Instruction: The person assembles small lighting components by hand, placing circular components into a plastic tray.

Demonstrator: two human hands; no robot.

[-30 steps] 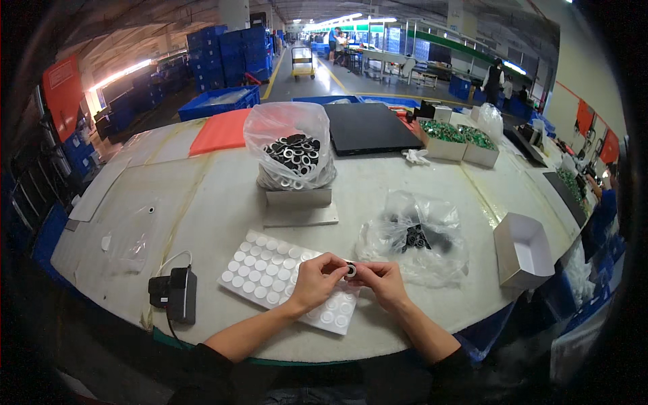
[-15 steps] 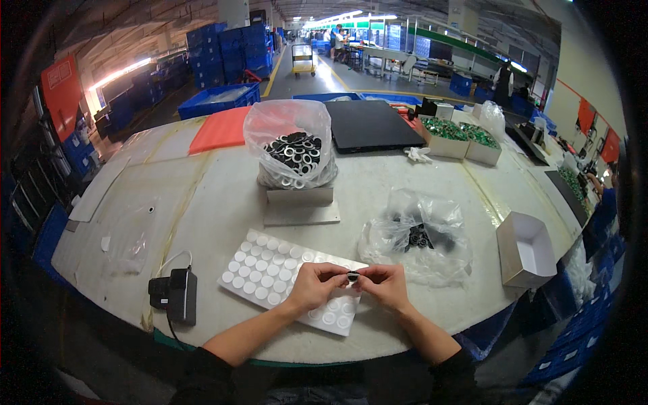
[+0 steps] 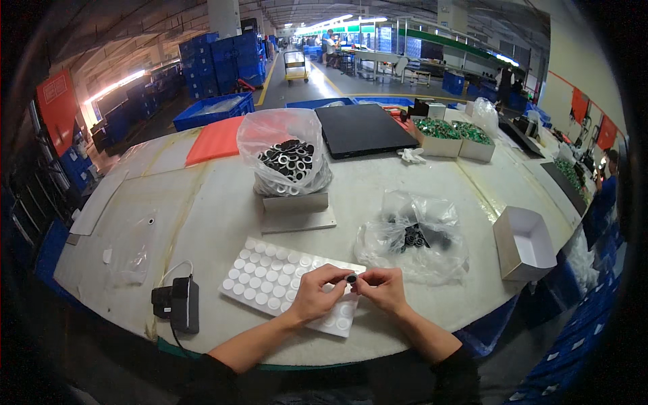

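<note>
Between the fingertips of both hands is a small black ring-shaped part [image 3: 351,278], its round face tipped toward me. My left hand [image 3: 316,294] pinches it from the left, and my right hand [image 3: 382,289] grips its right side. Both are raised over the right end of a white tray [image 3: 233,291] filled with rows of round white discs. Right of my hands, an open clear plastic bag [image 3: 378,246] holds small black rings [image 3: 414,236]. Farther off, another plastic bag [image 3: 260,128] is heaped with black and silvery rings [image 3: 291,159], resting against a grey metal stand [image 3: 297,219].
A black boxy device [image 3: 182,305] with a cable lies at the left. An open white carton [image 3: 525,243] stands at the right. Toward the back are a black flat panel [image 3: 363,129], a red foam sheet [image 3: 212,140] and cartons of green parts [image 3: 437,131]. Someone in blue [image 3: 607,185] is at far right.
The black ring has been turned between my fingertips, so more of its round face shows. Both hands stay in nearly the same place; the whole view has shifted slightly.
</note>
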